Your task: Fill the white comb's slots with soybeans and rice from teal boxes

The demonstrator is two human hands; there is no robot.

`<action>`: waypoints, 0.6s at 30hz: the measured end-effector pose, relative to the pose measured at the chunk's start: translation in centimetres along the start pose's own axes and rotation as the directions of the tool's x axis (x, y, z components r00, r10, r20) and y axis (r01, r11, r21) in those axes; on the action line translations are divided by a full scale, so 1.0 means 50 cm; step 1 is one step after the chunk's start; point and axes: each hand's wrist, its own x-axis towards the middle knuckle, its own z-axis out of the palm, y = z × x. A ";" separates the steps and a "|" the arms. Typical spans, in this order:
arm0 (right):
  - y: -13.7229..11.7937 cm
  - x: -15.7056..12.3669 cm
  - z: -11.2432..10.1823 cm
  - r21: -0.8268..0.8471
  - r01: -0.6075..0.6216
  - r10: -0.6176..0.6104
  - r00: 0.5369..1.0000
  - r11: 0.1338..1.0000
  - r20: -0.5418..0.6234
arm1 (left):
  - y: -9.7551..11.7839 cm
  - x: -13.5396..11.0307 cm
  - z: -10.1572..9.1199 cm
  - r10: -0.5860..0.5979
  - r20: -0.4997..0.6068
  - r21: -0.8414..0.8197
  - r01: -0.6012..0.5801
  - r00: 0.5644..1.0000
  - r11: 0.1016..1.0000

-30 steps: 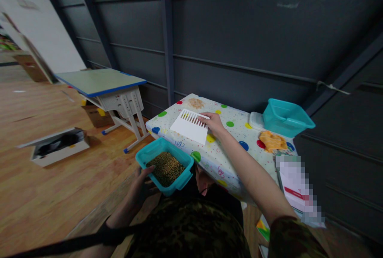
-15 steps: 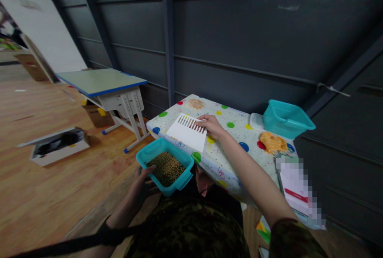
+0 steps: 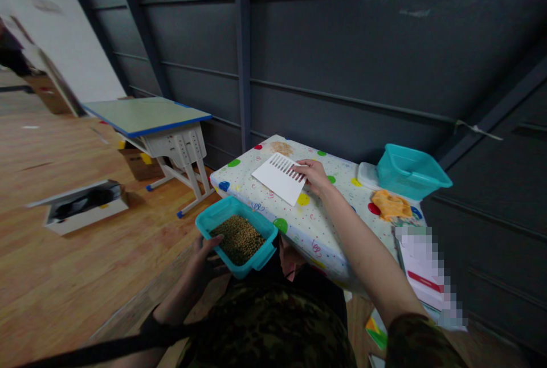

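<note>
Left hand (image 3: 205, 258), half-curled: I am clasping the teal tub (image 3: 217, 214) beside the spotted table (image 3: 329, 225).
Right hand (image 3: 315, 175), pinched: I am holding the slotted white card (image 3: 278, 182) over the table.
Beans (image 3: 240, 237): lying in the tub.

A blue-edged desk (image 3: 147, 114) stands near an open white box (image 3: 94, 215).

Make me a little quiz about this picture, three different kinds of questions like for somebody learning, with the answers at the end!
1. Fill in: The left hand holds a teal ____ of small, beanlike seeds.
2. True or false: The orange cloth lies on the spotted tablecloth.
3. What does the right hand hold?
A) the orange cloth
B) the slotted white card
C) nothing

Key:
1. container
2. true
3. B
</note>
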 end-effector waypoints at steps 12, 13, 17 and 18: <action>-0.002 0.014 -0.019 -0.013 0.023 -0.023 0.998 1.000 -0.062 | 0.005 -0.010 0.006 -0.003 0.014 -0.020 0.003 1.000 1.000; -0.002 0.014 -0.021 -0.019 0.012 -0.013 0.998 1.000 -0.065 | 0.006 -0.010 0.006 -0.005 0.008 -0.016 0.006 1.000 1.000; 0.002 0.008 -0.014 -0.050 -0.021 0.018 0.998 0.999 -0.056 | 0.006 -0.007 0.006 -0.015 -0.012 -0.004 0.015 1.000 1.000; 0.002 0.006 -0.011 -0.057 -0.022 0.020 0.999 0.998 -0.050 | 0.006 -0.006 0.005 -0.016 -0.011 -0.004 0.016 1.000 1.000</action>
